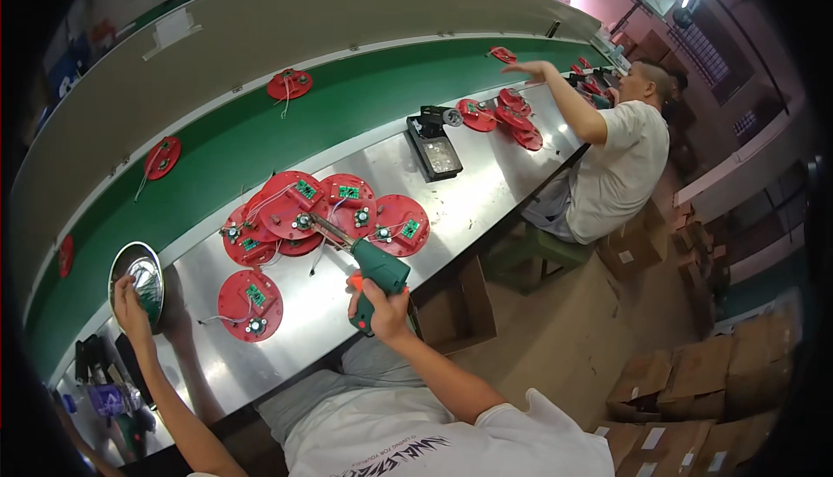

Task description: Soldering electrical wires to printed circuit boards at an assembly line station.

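Right hand (382,310) clamped on green driver (375,267), left hand (130,303) gripping shiny bowl (137,277); tip, seemingly over red discs (325,212), may snag wires.

Right hand (382,310) holds green driver (375,267) (left hand (130,303) on metal bowl (139,279)).

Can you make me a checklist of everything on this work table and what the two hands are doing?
Surface: shiny metal table beside a green conveyor belt.
Job's things: green power screwdriver, tip at a pile of red round discs; one single red disc nearer.
Clutter: black box, dark tools.
Hands: right hand grips the screwdriver; left hand holds a shiny metal bowl.
Cables: thin white wires on the discs.
Surroundings: another person seated, cardboard boxes on the floor.
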{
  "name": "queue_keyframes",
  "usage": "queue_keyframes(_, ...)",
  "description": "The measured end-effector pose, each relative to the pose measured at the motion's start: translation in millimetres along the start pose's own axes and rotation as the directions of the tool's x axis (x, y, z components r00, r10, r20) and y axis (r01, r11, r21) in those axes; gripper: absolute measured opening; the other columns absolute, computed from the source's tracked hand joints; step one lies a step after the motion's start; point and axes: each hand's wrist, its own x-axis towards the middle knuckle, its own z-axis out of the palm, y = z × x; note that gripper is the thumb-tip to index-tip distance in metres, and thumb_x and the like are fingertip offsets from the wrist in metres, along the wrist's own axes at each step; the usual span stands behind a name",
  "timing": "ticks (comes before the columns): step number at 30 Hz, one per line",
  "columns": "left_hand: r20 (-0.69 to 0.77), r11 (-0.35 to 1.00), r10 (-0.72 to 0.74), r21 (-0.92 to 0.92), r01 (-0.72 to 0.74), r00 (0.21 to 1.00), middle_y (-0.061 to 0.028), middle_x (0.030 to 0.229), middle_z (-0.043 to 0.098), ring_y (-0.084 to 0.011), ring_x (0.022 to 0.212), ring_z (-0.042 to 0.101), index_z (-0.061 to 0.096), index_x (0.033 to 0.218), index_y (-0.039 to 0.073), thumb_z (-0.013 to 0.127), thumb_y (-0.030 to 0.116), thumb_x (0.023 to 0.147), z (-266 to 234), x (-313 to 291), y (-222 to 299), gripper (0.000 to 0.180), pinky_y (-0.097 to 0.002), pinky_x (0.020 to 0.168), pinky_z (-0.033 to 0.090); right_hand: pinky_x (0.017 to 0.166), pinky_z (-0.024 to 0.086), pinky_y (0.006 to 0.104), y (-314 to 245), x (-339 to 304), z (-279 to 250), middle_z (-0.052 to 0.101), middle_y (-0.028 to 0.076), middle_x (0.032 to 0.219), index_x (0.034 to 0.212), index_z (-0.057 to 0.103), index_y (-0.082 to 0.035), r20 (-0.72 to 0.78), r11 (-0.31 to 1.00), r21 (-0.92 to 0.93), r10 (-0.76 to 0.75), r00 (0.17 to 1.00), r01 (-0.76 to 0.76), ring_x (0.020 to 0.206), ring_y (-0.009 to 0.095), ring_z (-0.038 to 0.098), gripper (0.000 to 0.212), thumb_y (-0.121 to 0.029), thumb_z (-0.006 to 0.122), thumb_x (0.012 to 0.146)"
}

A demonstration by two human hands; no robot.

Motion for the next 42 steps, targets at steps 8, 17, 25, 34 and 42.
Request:
queue_keyframes(8,-0.126,0.98,0.17,0.125,-0.155,0.977,-0.0011,0.079,0.057,-0.0099,0.07,0.052,0.063,0.102,0.001,0.058,0.02,0.101,-14,-13,-1,0.02,-0.0245,0.063,0.044,0.051,0.049,0.0305,4,2,2,0.068,0.012,0.081,0.108,0.061,0.005,0.027,0.994,-0.039,0.104,0.994,-0.103,0.053,0.017,0.062,0.023,-0.014,0.059,0.096)
queue_keyframes(17,-0.142,0.897,0.391,0.281,-0.342,0.909,-0.0093,0.104,0.069,-0.0209,0.099,0.064,0.068,0.1,0.0,0.065,0.016,0.094,31,-25,67,0.017,-0.0308,0.09,0.048,0.047,0.05,0.0314,-2,11,-7,0.066,0.019,0.086,0.111,0.056,0.007,0.048,0.998,-0.06,0.027,0.998,-0.024,0.051,0.02,0.06,0.03,-0.02,0.051,0.098)
queue_keyframes(25,-0.215,0.946,0.322,0.116,-0.303,0.922,-0.0016,0.086,0.068,-0.0092,0.073,0.056,0.067,0.097,0.0,0.066,0.012,0.093,17,-23,68,0.013,-0.0243,0.067,0.044,0.047,0.05,0.0329,-4,9,-3,0.066,0.021,0.099,0.119,0.054,0.007,0.211,0.995,-0.063,0.083,0.974,-0.071,0.052,0.022,0.061,0.035,-0.019,0.052,0.096)
queue_keyframes(34,-0.113,0.5,0.838,0.549,-0.669,0.534,-0.0134,0.099,0.071,-0.033,0.091,0.066,0.062,0.097,0.001,0.064,0.0,0.087,31,-71,150,0.01,-0.0336,0.084,0.051,0.054,0.05,0.031,-4,-4,-11,0.065,0.019,0.104,0.129,0.051,0.008,0.303,0.998,-0.068,0.019,0.953,0.002,0.06,0.02,0.062,0.047,-0.02,0.056,0.092)
queue_keyframes(42,0.229,0.707,0.657,0.144,-0.693,0.718,-0.0163,0.077,0.061,-0.033,0.067,0.06,0.063,0.09,-0.003,0.063,-0.01,0.079,127,-191,146,0.014,-0.0393,0.06,0.047,0.053,0.046,0.0253,-16,-6,-14,0.069,0.009,0.089,0.121,0.062,0.006,0.51,0.963,-0.252,0.049,0.858,0.095,0.061,0.012,0.059,0.033,-0.005,0.064,0.09)
